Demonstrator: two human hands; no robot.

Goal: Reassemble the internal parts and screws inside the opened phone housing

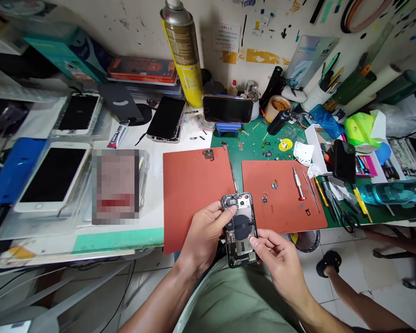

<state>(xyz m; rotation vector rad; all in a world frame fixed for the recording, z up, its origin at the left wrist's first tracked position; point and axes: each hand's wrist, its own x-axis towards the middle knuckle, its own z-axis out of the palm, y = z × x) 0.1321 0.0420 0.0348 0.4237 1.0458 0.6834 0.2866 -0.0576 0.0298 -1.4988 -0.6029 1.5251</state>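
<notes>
An opened smartphone (243,222), its inner parts bare, is held over my lap at the table's front edge. My left hand (208,231) grips its left side, the thumb lying near the camera corner at the top. On the lower right side, my right hand (277,254) holds it too, with the thumb on the inner parts and the fingers behind the edge. Past the phone lie two red-brown mats, the left mat (194,194) and the right mat (284,217). Small phone parts (274,185) and a screwdriver (298,182) with a red end rest on the right one.
Scissors (348,219), tweezers (312,189) and pens lie at the right. A phone (228,108) leans on a blue stand before a yellow spray can (185,55). Several phones, including a white one (53,178), lie left. Another person's leg (360,296) shows at lower right.
</notes>
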